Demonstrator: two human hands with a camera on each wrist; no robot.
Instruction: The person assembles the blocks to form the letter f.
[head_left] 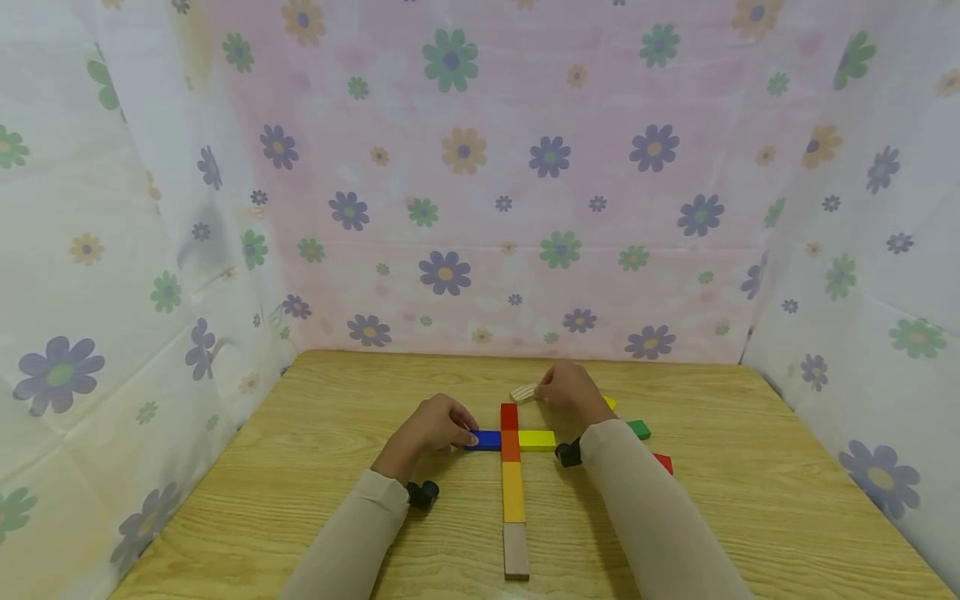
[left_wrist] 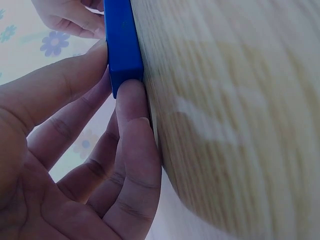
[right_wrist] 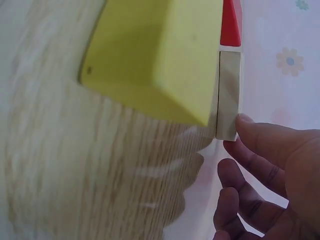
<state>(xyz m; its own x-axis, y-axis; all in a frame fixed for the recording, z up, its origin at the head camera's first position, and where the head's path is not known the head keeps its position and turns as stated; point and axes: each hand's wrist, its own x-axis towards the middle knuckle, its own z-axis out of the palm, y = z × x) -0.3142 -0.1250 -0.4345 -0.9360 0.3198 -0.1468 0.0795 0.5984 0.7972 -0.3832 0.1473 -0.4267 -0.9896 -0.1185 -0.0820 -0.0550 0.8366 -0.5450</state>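
Observation:
Wooden blocks form a cross on the table. Its upright has a red block [head_left: 509,415] at the far end, then an orange block [head_left: 510,447], an amber block [head_left: 513,492] and a plain wood block [head_left: 515,548] nearest me. A blue block [head_left: 489,440] makes the left arm and a yellow block [head_left: 537,441] the right. My left hand [head_left: 433,427] pinches the blue block's outer end between thumb and fingers. Beyond the red block, my right hand [head_left: 572,390] pinches one end of another plain wood block [right_wrist: 229,95], lying at a slant in the head view.
To the right, partly behind my right arm, lie a green block [head_left: 639,429], a second red block [head_left: 663,463] and a second yellow piece [head_left: 611,403]. Flower-printed cloth [head_left: 495,200] hangs behind the wooden table [head_left: 322,467] and along both sides.

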